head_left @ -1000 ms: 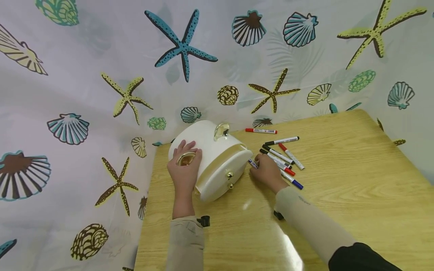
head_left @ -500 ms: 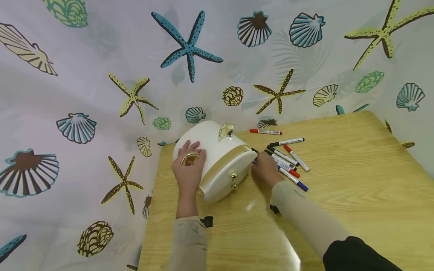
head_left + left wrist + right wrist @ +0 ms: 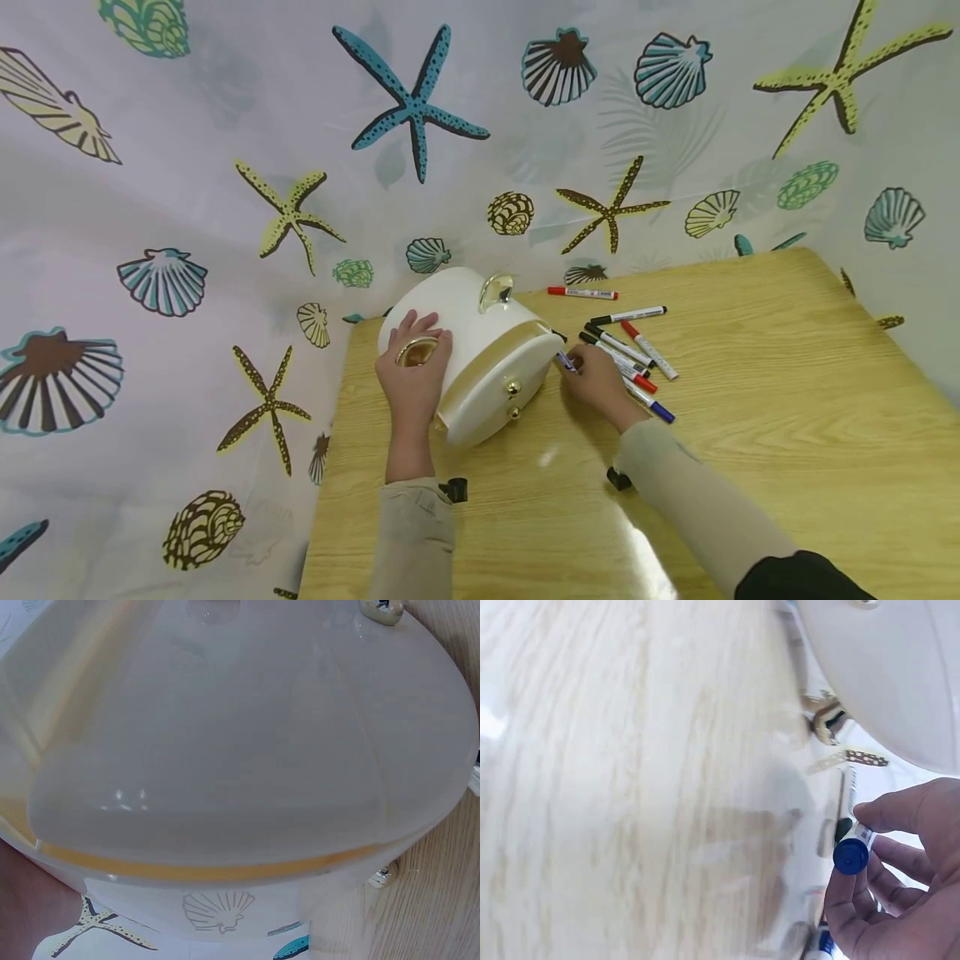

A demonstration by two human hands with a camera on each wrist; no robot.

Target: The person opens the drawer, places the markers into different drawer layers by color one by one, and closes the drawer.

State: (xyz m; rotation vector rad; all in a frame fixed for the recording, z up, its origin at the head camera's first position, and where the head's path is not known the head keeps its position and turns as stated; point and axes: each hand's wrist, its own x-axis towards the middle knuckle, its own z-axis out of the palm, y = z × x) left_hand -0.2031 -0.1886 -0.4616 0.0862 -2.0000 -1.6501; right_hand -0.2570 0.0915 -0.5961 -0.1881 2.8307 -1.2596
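Beige sleeves (image 3: pixel 414 525) bear small black wrist pieces (image 3: pixel 454 490).

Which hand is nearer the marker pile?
Right. The right hand is just left of the marker pile, pinching a blue-ended marker; the left hand rests on the white container, farther left.

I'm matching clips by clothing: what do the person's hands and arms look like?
The left hand and right hand are bare, without gloves. The left sleeve is beige, with thin dark marks near its end; the right sleeve is beige too, meeting black cloth higher up. A small black block shows by each wrist.
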